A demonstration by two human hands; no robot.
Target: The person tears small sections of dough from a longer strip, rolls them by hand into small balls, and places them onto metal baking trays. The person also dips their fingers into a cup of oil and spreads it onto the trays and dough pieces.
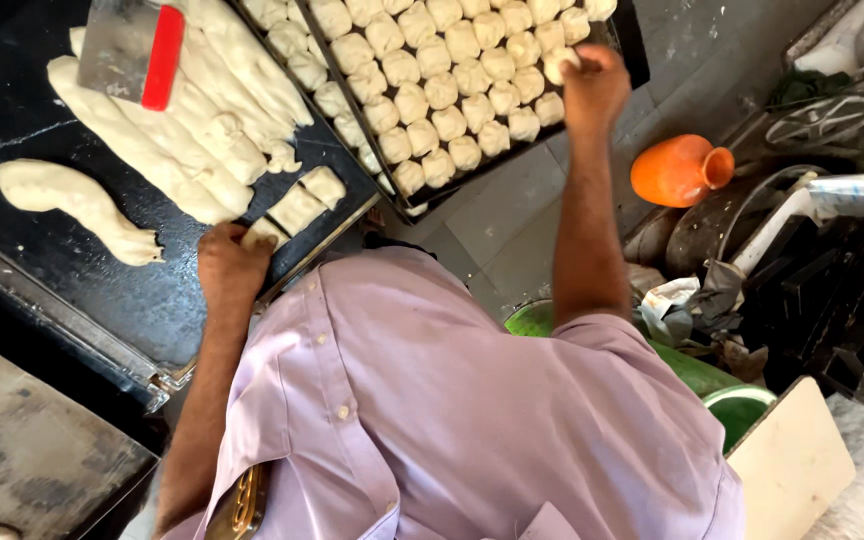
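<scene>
At the far right corner of the tray (634,50), your right hand (594,88) was closed around a dough ball (558,64), the fingers curled over it with only its pale top showing at the end of a row. To do this well, the ball wanted setting down just beside its neighbours, touching lightly and in line, without a squeeze that would flatten it. The rows of dough balls (452,90) filled the tray closely, so there was little room to spare at that corner, and a careless wrist could have dented the ones already laid.

On the near left, your left hand (230,268) lay over a cut piece (264,232) at the near edge of the black slab (72,270). Its fingers were bent over the dough, but I cannot tell whether they gripped it or only pressed on it. Two more cut pieces (308,198) sat just beyond it, apart from each other. A light roll under the palm would probably have rounded it best.

Farther left, long dough ropes (202,130) lay uncut on the slab, and a scraper (132,50) with a red handle rested across them. An orange jug (677,170) stood on the floor to your right.
</scene>
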